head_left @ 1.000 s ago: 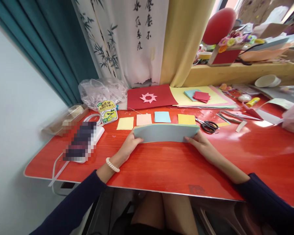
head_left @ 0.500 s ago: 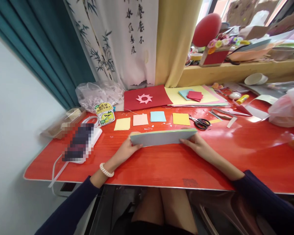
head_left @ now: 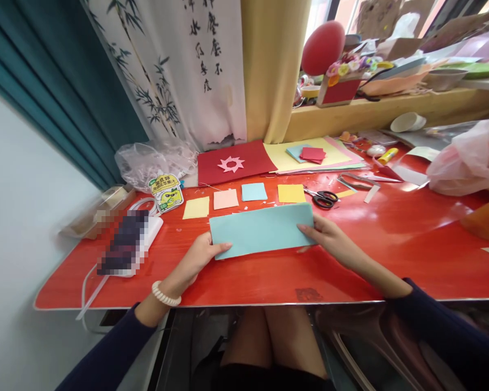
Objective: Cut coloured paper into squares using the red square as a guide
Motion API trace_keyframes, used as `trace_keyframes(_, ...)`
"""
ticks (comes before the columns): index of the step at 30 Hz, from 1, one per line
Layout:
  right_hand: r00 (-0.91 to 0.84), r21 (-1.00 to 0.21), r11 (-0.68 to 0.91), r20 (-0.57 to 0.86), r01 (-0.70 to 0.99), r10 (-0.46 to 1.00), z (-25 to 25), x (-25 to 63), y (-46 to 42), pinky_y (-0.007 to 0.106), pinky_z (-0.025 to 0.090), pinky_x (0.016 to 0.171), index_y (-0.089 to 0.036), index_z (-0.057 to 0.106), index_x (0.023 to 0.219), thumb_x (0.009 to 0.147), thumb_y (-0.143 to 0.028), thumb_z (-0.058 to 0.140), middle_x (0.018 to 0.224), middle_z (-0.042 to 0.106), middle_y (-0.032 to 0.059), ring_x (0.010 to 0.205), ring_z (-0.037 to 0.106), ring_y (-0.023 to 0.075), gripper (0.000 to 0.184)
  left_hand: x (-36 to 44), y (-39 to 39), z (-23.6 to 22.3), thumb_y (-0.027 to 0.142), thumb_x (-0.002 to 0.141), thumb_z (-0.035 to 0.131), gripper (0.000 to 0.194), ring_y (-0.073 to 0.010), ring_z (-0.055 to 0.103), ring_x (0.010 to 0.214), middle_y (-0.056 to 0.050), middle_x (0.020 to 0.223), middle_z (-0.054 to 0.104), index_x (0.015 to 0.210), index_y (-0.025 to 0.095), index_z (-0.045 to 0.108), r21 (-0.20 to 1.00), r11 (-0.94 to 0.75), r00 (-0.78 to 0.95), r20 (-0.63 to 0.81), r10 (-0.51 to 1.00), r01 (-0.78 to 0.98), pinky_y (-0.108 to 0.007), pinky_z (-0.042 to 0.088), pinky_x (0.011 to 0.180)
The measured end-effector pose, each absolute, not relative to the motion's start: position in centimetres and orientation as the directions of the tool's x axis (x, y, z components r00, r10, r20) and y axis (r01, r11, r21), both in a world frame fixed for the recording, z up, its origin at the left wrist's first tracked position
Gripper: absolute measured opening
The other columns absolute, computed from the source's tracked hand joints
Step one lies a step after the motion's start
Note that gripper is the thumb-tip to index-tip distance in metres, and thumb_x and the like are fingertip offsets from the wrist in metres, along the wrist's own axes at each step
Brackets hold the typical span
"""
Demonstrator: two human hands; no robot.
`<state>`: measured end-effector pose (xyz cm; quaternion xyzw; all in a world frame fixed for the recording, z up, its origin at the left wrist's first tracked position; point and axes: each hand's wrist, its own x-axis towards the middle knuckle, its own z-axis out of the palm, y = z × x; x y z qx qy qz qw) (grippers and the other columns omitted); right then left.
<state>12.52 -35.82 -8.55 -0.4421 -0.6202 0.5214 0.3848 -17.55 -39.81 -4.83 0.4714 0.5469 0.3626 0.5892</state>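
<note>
Left hand [head_left: 196,256] and right hand [head_left: 328,237] pinch opposite short ends of the light-blue paper [head_left: 263,232], which I see over the red table [head_left: 244,279]; its long axis runs crosswise between them, right end slightly farther off.

I note a pale wall [head_left: 16,179] at left, teal curtain [head_left: 65,98] upper left, bamboo-printed white hanging [head_left: 175,32] and yellow curtain [head_left: 271,65] top centre, bright window [head_left: 318,15] upper right, glossy red table [head_left: 370,274] below, glare at its right.
</note>
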Motion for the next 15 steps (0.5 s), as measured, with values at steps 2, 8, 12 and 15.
trace_keyframes(2, -0.337, -0.990, -0.091, -0.123, 0.108, 0.933, -7.8, 13.0, -37.0, 0.035, 0.060, 0.052, -0.024, 0.056, 0.110, 0.086, -0.046, 0.056, 0.089, 0.065, 0.0047, 0.069, 0.068, 0.0207, 0.032, -17.1, -40.2, -4.5, 0.032, 0.077, 0.069, 0.033, -0.0167, 0.065, 0.081, -0.008, 0.096, 0.070, 0.102, 0.013, 0.060, 0.939, 0.332, 0.192, -0.343, 0.919, 0.086, -0.028, 0.053, 0.070)
trace_keyframes(8, -0.397, -0.946, -0.298, -0.323, 0.124, 0.859, -7.0, 15.0, -39.2, 0.023, 0.050, 0.039, -0.019, 0.044, 0.117, 0.090, -0.046, 0.053, 0.068, 0.065, 0.0041, 0.060, 0.067, 0.0188, 0.039, -14.8, -41.1, -3.7, 0.036, 0.082, 0.062, 0.036, -0.0137, 0.064, 0.065, -0.004, 0.086, 0.063, 0.107, 0.014, 0.046, 0.867, 0.463, 0.258, -0.497, 0.828, 0.184, -0.023, 0.049, 0.050)
trace_keyframes(12, -0.345, -0.933, -0.317, -0.357, 0.169, 0.868, -7.9, 17.9, -39.4, 0.016, 0.036, 0.032, -0.018, 0.045, 0.106, 0.092, -0.047, 0.049, 0.049, 0.057, -0.0020, 0.034, 0.049, 0.0087, 0.032, -15.1, -39.7, -2.8, 0.038, 0.079, 0.062, 0.031, -0.0121, 0.059, 0.051, 0.000, 0.069, 0.061, 0.099, 0.017, 0.049, 0.783, 0.459, 0.255, -0.587, 0.769, 0.419, -0.023, 0.042, 0.044)
trace_keyframes(15, -0.281, -0.919, -0.346, -0.389, 0.191, 0.877, -8.0, 20.1, -39.4, 0.013, 0.029, 0.030, -0.018, 0.046, 0.098, 0.091, -0.049, 0.050, 0.042, 0.052, -0.0048, 0.029, 0.040, 0.0048, 0.031, -15.8, -35.0, -1.5, 0.041, 0.078, 0.061, 0.023, -0.0117, 0.053, 0.047, 0.000, 0.059, 0.059, 0.082, 0.018, 0.056, 0.734, 0.212, 0.245, -0.462, 0.852, 0.646, -0.023, 0.037, 0.044)
